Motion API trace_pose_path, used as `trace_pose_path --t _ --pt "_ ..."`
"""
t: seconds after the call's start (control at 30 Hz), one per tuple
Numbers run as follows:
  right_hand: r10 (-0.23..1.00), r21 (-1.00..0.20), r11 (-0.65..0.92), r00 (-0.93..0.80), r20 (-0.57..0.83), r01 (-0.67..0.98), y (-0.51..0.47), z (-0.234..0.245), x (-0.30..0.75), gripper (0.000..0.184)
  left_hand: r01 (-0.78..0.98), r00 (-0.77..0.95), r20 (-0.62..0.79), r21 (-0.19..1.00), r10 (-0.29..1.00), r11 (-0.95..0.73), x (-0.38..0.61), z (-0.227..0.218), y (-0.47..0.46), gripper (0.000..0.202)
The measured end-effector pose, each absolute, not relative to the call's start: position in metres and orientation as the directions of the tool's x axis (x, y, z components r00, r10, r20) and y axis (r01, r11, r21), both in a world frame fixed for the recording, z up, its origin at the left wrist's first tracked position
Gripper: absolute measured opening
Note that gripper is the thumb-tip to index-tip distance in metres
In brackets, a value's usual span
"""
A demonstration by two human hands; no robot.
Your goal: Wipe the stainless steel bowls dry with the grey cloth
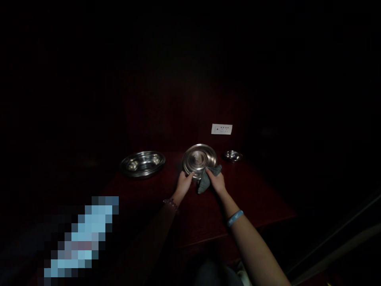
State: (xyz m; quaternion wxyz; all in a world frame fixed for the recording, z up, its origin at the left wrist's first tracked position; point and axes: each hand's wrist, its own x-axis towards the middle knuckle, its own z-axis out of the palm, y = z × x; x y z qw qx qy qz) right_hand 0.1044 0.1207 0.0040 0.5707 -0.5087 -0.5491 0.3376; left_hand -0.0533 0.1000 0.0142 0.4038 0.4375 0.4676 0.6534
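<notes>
The plate (pixel 196 158), round and metallic, is located above the middle of the red table (pixel 253 198), tilted with its concave face toward the wearer; contact between its far edge and the table cannot be determined. The left hand (pixel 183 183) is clamped on the near-left rim, thumb on the face. The right hand (pixel 218 183) grips a grey-green cloth (pixel 204 185) against the near-right rim. Hand and cloth cover part of that rim. A beaded bracelet (pixel 171 204) encircles the left wrist; a blue wristband (pixel 235 218) on the right forearm bears pale marks too small to read. A wide metal basin (pixel 144 163) rests left of the plate, well apart. A small metal bowl (pixel 233 155) stands to the right, near the plate. Behind, a white outlet (pixel 222 129) is mounted on the dark wall (pixel 178 115); its markings are illegible. A pixelated patch (pixel 92 230) obscures the lower left.
</notes>
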Motion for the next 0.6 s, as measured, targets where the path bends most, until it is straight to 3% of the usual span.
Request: trace_pose_path --t 0.17,0.3,0.6 --pt "0.915 -0.916 0.152 0.296 0.272 0.371 0.113 0.015 0.11 0.047 -0.036 -0.373 0.377 0.907 0.848 -0.419 -0.06 0.014 0.104 0.026" --pt "0.897 -0.903 0.09 0.36 0.257 0.421 0.108 0.02 0.11 0.051 -0.01 -0.388 0.472 0.857 0.792 -0.515 -0.061 0.016 0.104 0.028" --pt "0.908 -0.936 0.319 0.236 0.347 0.148 0.114 0.013 0.106 0.041 0.0 -0.396 0.428 0.885 0.812 -0.466 -0.061 0.017 0.1 0.031"
